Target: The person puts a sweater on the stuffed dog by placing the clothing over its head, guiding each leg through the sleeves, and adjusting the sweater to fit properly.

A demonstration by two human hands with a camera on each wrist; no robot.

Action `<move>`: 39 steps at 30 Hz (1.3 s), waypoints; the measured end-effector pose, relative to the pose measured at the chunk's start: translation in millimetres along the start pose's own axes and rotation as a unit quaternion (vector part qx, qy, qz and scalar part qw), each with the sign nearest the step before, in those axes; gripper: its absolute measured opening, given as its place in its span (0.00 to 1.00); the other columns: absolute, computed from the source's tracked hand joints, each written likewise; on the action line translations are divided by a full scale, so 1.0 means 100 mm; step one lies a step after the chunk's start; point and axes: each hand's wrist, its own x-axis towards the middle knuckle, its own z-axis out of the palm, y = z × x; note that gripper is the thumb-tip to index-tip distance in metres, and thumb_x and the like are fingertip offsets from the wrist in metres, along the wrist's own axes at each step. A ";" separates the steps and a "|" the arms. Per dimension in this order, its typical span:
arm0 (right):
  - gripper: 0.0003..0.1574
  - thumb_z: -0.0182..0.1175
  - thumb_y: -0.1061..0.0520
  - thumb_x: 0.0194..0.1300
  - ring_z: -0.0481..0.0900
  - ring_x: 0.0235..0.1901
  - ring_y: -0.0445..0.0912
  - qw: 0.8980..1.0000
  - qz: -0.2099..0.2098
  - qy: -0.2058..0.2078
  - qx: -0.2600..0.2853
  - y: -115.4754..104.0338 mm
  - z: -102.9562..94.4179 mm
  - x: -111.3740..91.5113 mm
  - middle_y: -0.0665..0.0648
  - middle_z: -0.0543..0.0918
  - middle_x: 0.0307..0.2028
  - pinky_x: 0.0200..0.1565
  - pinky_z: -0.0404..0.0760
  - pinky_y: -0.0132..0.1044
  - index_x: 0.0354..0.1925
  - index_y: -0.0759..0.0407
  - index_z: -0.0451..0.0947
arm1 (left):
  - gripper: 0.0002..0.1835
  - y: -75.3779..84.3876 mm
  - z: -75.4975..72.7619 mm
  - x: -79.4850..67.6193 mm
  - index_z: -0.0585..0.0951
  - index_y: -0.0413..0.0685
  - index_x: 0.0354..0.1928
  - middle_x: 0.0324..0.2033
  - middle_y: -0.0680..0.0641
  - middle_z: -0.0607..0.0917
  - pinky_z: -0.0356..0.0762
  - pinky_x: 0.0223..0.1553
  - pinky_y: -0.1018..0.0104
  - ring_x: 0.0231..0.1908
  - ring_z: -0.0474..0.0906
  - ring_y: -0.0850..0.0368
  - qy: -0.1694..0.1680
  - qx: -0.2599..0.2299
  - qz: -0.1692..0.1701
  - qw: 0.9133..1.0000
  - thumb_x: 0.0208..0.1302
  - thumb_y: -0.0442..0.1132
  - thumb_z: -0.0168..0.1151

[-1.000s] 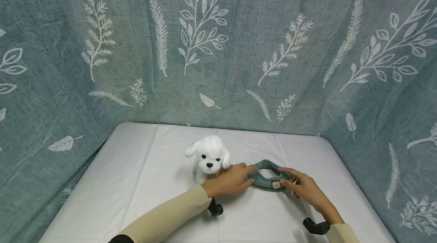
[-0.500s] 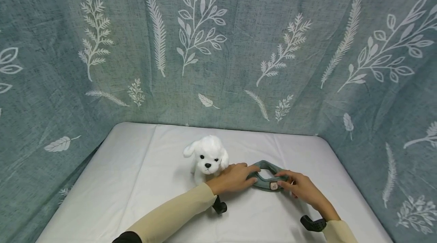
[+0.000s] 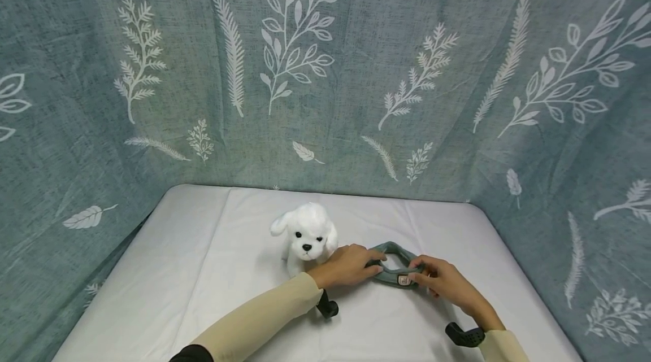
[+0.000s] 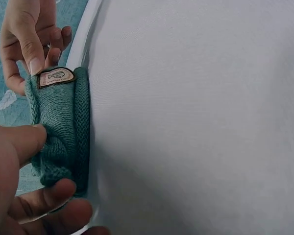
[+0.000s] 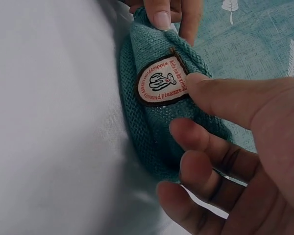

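A teal knitted band with a sewn patch (image 3: pixel 393 277), ring-shaped with its opening facing up, stands on the white-covered table. My left hand (image 3: pixel 348 266) pinches its left side, thumb on the front and fingers over the rim. At the other end my right hand (image 3: pixel 445 281) grips the edge; its thumb presses beside the patch (image 5: pixel 161 82) in the right wrist view. Seen from the left wrist, ribbed knit (image 4: pixel 59 115) bunches between the left thumb and fingers. A white plush dog (image 3: pixel 307 235) stands upright just left of the left hand, its lower body partly hidden by that arm.
White cloth (image 3: pixel 244 238) covers the table. Blue-green curtains (image 3: pixel 346 96) with a white leaf print hang behind it and along both sides. Black wrist devices (image 3: pixel 465 335) hang below the wrists, and the left forearm (image 3: pixel 259 317) crosses the front of the table.
The hands have come slightly closer together, and the band's opening looks narrower. The right hand has shifted a little left. The plush dog stays standing; the head view has drifted slightly.
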 end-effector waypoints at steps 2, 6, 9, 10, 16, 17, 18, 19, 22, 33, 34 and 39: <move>0.23 0.65 0.44 0.72 0.74 0.22 0.48 1.000 0.002 -0.002 0.000 0.01 0.00 -0.01 0.62 0.81 0.32 0.25 0.76 0.42 0.59 0.53 0.80 | 0.18 0.00 0.01 0.01 0.82 0.61 0.63 0.46 0.55 0.87 0.73 0.32 0.70 0.39 0.80 0.66 0.006 -0.007 0.001 1.000 0.77 0.51 0.59; 0.30 0.64 0.42 0.72 0.73 0.21 0.48 1.000 0.004 -0.002 -0.010 0.03 0.01 0.00 0.62 0.80 0.32 0.24 0.76 0.42 0.66 0.52 0.78 | 0.14 -0.01 0.03 0.03 0.85 0.60 0.58 0.45 0.58 0.87 0.75 0.35 0.70 0.40 0.80 0.66 0.015 -0.023 0.003 1.000 0.76 0.50 0.61; 0.28 0.64 0.42 0.72 0.73 0.21 0.48 1.000 0.002 0.001 -0.014 0.04 0.01 0.01 0.61 0.80 0.32 0.24 0.76 0.40 0.64 0.51 0.79 | 0.14 -0.01 0.04 0.05 0.86 0.59 0.56 0.46 0.60 0.86 0.76 0.37 0.71 0.42 0.81 0.67 0.017 -0.034 0.004 0.999 0.74 0.50 0.63; 0.27 0.64 0.43 0.72 0.73 0.21 0.48 1.000 0.000 0.002 -0.015 0.05 0.01 0.01 0.61 0.81 0.32 0.23 0.75 0.40 0.63 0.52 0.80 | 0.14 -0.01 0.04 0.05 0.86 0.59 0.57 0.46 0.60 0.87 0.76 0.38 0.71 0.43 0.81 0.67 0.017 -0.035 0.005 0.999 0.74 0.51 0.63; 0.20 0.64 0.44 0.73 0.72 0.21 0.47 1.000 -0.003 0.007 -0.006 0.05 0.04 0.02 0.61 0.81 0.32 0.24 0.74 0.39 0.56 0.52 0.81 | 0.15 0.00 0.07 0.04 0.86 0.59 0.56 0.47 0.61 0.88 0.77 0.37 0.72 0.41 0.83 0.67 0.021 -0.034 0.006 0.999 0.74 0.51 0.63; 0.20 0.64 0.44 0.73 0.72 0.22 0.47 1.000 -0.003 0.008 -0.003 0.05 0.04 0.02 0.61 0.81 0.32 0.25 0.75 0.39 0.56 0.52 0.81 | 0.14 -0.01 0.07 0.04 0.87 0.59 0.56 0.46 0.61 0.88 0.76 0.36 0.73 0.40 0.83 0.68 0.024 -0.031 0.006 0.999 0.74 0.51 0.63; 0.20 0.64 0.44 0.73 0.73 0.22 0.48 1.000 -0.002 0.009 -0.002 0.05 0.04 0.01 0.60 0.81 0.32 0.25 0.75 0.40 0.55 0.52 0.81 | 0.14 -0.01 0.07 0.04 0.87 0.59 0.55 0.45 0.62 0.88 0.76 0.36 0.73 0.40 0.82 0.68 0.028 -0.030 0.007 0.999 0.74 0.52 0.63; 0.19 0.64 0.44 0.73 0.73 0.22 0.48 1.000 -0.002 0.011 0.001 0.06 0.04 0.01 0.61 0.81 0.32 0.25 0.76 0.40 0.55 0.52 0.81 | 0.14 -0.01 0.07 0.05 0.88 0.59 0.54 0.44 0.62 0.88 0.76 0.36 0.74 0.39 0.82 0.69 0.033 -0.030 0.008 0.999 0.74 0.52 0.63; 0.19 0.64 0.44 0.73 0.75 0.24 0.50 1.000 -0.001 0.022 0.006 0.06 0.03 0.01 0.61 0.81 0.33 0.26 0.77 0.41 0.55 0.53 0.81 | 0.14 -0.01 0.05 0.05 0.88 0.59 0.53 0.43 0.62 0.88 0.76 0.38 0.74 0.40 0.82 0.69 0.047 -0.038 0.008 0.998 0.74 0.52 0.63; 0.22 0.66 0.43 0.71 0.72 0.22 0.47 0.998 0.012 0.053 0.033 0.00 0.02 0.02 0.63 0.81 0.33 0.27 0.78 0.42 0.56 0.53 0.81 | 0.13 -0.01 -0.04 0.03 0.87 0.56 0.53 0.35 0.59 0.87 0.75 0.34 0.75 0.32 0.79 0.70 0.074 -0.112 0.012 0.991 0.76 0.51 0.61; 0.23 0.66 0.43 0.71 0.71 0.22 0.46 0.998 0.011 0.053 0.037 -0.01 0.02 0.02 0.63 0.81 0.33 0.26 0.77 0.42 0.56 0.53 0.81 | 0.13 -0.01 -0.04 0.03 0.87 0.55 0.53 0.30 0.59 0.85 0.72 0.30 0.75 0.27 0.76 0.70 0.075 -0.116 0.013 0.990 0.76 0.50 0.61; 0.24 0.66 0.43 0.71 0.70 0.21 0.45 0.997 0.015 0.053 0.057 -0.03 0.04 0.01 0.64 0.81 0.33 0.26 0.77 0.42 0.56 0.54 0.80 | 0.12 -0.02 -0.03 0.04 0.86 0.52 0.51 0.18 0.60 0.74 0.63 0.21 0.75 0.16 0.64 0.68 0.081 -0.117 0.030 0.989 0.76 0.48 0.62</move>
